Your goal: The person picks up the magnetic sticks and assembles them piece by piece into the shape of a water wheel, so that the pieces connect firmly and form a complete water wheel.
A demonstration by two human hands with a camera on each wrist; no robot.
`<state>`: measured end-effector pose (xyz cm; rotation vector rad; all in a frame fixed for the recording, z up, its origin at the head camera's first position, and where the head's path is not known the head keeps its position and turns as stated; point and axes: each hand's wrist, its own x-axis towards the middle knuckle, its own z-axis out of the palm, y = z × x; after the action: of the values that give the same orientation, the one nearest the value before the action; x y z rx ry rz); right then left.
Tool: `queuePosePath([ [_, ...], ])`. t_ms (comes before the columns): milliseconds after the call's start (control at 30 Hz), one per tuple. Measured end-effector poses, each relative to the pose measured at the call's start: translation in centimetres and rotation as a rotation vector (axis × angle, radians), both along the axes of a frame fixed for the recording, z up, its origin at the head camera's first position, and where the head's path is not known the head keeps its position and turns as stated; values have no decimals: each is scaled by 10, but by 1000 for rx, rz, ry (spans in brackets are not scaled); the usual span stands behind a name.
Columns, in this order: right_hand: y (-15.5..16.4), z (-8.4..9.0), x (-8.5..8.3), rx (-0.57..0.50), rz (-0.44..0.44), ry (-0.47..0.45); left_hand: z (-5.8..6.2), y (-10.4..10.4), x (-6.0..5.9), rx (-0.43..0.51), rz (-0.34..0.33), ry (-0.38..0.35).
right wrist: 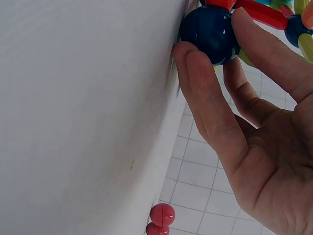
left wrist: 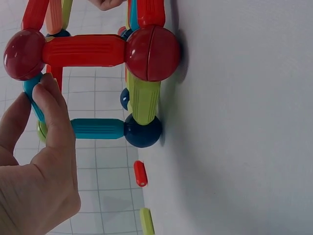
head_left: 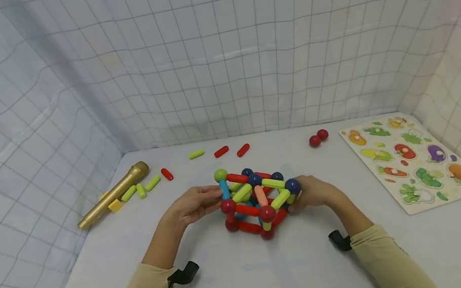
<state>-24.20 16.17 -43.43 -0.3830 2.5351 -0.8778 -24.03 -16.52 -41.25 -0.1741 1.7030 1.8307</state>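
Head view: the rod-and-ball frame stands on the white table, with the left hand and right hand at its 2 sides. Left of the frame lies a gold microphone; right of it a vegetable puzzle board.

Left wrist view: fingers pinch a teal rod of the frame.

Right wrist view: fingers clamp a dark blue ball at the frame's corner; 2 red balls lie well apart from the frame
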Motion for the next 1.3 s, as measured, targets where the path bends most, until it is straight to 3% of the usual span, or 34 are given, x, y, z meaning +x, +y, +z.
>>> queuePosePath([
  [167, 0, 0, -1, 10, -13, 13, -3, 0, 3, 16, 7, -6],
  [333, 2, -1, -2, -1, -66, 54, -6, 3, 19, 74, 10, -21],
  [467, 4, -3, -5, -19, -131, 98, -9, 7, 33, 156, -28, -28],
  [567, 5, -4, -7, -34, -162, 108, -11, 8, 37, 170, -58, -13],
  [667, 5, -5, -8, -49, -170, 97, -14, 0, 34, 91, -67, 31],
  [767, 7, -7, -9, -77, -158, 83, -21, -14, 27, -72, -3, 89],
  [900, 15, -12, -11, -257, -150, -54, -32, -27, 17, -222, 29, 115],
  [1067, 23, -19, -14, -510, -187, -321, -37, -24, 6, -123, -106, 39],
  [1200, 20, -20, -15, -574, -211, -421, -36, -19, 1, -61, -133, -43],
  [1300, 20, -24, -16, -574, -223, -436, -37, -18, -4, -55, -137, -82],
])
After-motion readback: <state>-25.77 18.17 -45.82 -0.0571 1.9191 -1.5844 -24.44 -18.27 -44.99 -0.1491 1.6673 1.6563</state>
